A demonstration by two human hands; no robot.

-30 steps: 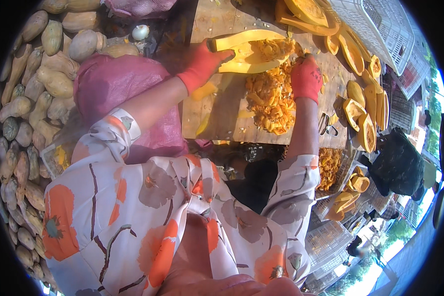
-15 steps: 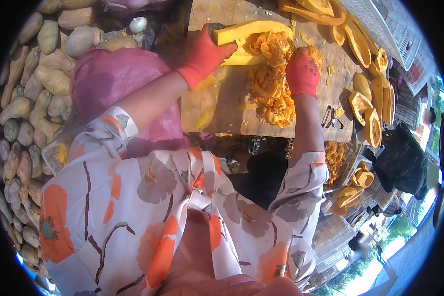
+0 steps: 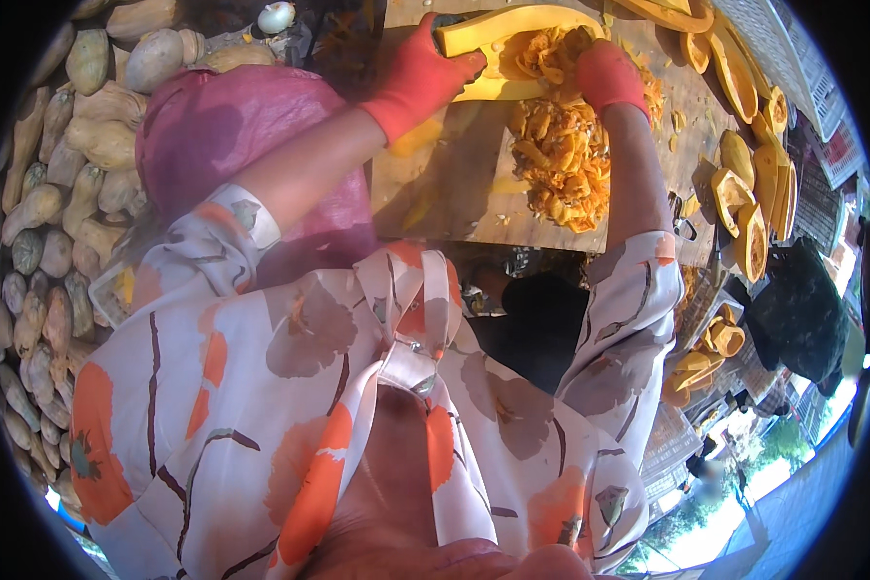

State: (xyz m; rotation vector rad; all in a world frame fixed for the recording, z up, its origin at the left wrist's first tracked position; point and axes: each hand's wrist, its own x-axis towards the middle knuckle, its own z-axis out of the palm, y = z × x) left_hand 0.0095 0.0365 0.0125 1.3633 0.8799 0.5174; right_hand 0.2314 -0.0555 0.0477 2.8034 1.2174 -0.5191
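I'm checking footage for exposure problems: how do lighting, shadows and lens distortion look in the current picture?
Head view: strong light on the wooden table, with dark shadow left of the pulp heap; head view: bright background patches at lower right look washed out; head view: fisheye, black round border, upper-right crate slanted; head view: red-gloved left hand reasonably clear.

Both arms reached forward. Left hand in red fabric glove was curled in a grip, thumb rightward; bare left forearm slanted up-right. Right hand in red fabric glove leaned left, fingertips hidden; bare right forearm ran near-vertical.
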